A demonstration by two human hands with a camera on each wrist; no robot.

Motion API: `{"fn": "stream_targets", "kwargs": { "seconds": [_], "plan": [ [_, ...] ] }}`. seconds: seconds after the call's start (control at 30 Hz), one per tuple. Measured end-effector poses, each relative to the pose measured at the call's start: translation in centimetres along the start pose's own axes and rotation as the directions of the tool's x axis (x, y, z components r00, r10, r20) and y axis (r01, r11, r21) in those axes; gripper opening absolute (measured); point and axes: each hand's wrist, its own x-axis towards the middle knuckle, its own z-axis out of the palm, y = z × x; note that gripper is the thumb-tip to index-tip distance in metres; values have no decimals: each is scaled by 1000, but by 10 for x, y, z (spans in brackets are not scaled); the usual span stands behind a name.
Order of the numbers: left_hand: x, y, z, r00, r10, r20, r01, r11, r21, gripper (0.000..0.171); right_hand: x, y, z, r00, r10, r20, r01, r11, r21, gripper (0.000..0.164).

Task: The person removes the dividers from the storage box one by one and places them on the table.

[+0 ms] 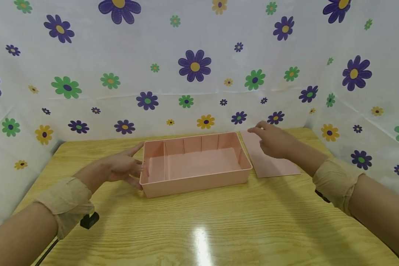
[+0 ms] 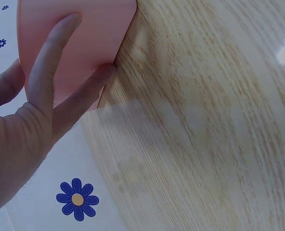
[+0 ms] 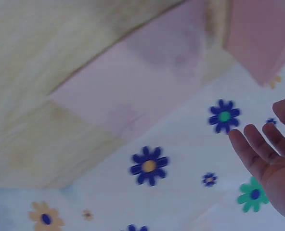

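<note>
Left grip [image 1: 122, 168]: fingers spread against tray [image 1: 196, 183] end, not wrapped.
Tray: on desk [image 1: 146, 229], between grips; likely light, stiff, slick plastic; best held by both end walls.
Right grip [image 1: 273, 140]: relaxed, holding nothing, above panel [image 1: 269, 168].

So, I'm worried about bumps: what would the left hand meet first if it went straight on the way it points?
The left hand would most likely meet the left end of the pink box straight away; it appears to be touching it there.
</note>
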Motion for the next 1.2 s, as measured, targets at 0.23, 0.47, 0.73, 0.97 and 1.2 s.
{"fn": "stream_targets", "kwargs": {
  "seconds": [0.23,0.47,0.73,0.97,1.2],
  "plan": [
    [-1,-1,-1,1000,-2,-8,2,1000,-4,96,43,-76,-5,998,-7,-57,21,968,252,36],
    [-2,-3,-3,1000,10,-9,-10,1000,-1,97,87,-167,24,983,59,172,-160,729,666,42],
    [-1,-4,-4,1000,3,-7,-3,1000,-11,94,123,-228,52,890,216,401,-449,564,693,50],
    [-1,-3,-2,1000,4,-2,-4,1000,-23,92,141,-236,77,895,182,406,-387,768,510,29],
    [-1,-1,-1,1000,-14,-5,14,1000,-20,93,142,-238,75,917,133,376,-313,824,472,32]
  ]
}}
